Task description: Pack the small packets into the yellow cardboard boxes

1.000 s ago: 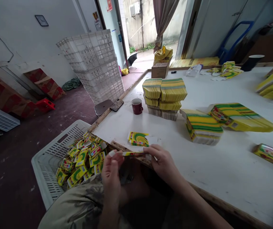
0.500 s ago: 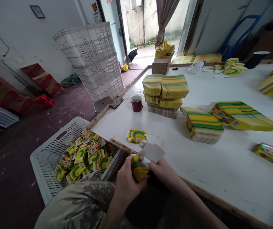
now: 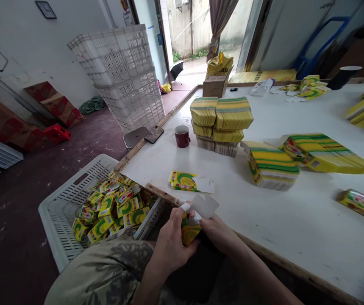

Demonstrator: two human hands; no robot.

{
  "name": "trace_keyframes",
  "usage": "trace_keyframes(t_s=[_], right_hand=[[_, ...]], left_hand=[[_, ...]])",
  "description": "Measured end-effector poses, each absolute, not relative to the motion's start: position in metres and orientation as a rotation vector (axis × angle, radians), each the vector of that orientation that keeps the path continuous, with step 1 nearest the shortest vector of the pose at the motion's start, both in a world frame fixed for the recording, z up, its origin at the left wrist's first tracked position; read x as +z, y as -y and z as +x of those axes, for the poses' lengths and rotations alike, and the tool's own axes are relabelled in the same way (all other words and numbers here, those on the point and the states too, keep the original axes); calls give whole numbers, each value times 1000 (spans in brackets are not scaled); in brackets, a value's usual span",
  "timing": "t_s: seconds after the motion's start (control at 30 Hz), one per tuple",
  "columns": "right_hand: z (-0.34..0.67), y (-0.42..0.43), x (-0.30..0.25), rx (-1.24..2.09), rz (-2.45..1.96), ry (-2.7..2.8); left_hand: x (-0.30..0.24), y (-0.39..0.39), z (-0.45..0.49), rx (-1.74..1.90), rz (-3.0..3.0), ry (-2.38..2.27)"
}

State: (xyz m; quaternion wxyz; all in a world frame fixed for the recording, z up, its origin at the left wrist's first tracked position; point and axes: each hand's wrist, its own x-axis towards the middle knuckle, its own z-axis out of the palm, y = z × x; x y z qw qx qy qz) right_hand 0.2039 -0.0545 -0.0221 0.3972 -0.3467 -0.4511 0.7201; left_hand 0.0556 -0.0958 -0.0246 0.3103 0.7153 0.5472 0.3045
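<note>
One carton (image 3: 188,234), prob. light, stiffish & crushable, best held by its sides, was gripped by L hand (image 3: 170,238) & R hand (image 3: 212,228) near table (image 3: 273,231) edge.

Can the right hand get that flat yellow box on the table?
Probably yes: the flat box lies close ahead on the table, but the right hand is busy with another box the left hand grips.
</note>
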Motion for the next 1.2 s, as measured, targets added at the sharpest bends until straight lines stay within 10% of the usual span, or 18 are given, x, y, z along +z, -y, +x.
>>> trace_keyframes(t_s=[0.53,0.97,1.2], right_hand=[[215,59,-33,957,-972,1954],[237,40,-5,1156,-878,2185],[223,39,-21,1427,-814,1788]], left_hand=[[-37,95,51,999,1615,-1706],[-17,93,32,744,1862,-1688],[-25,89,31,1286,1187,-1544]])
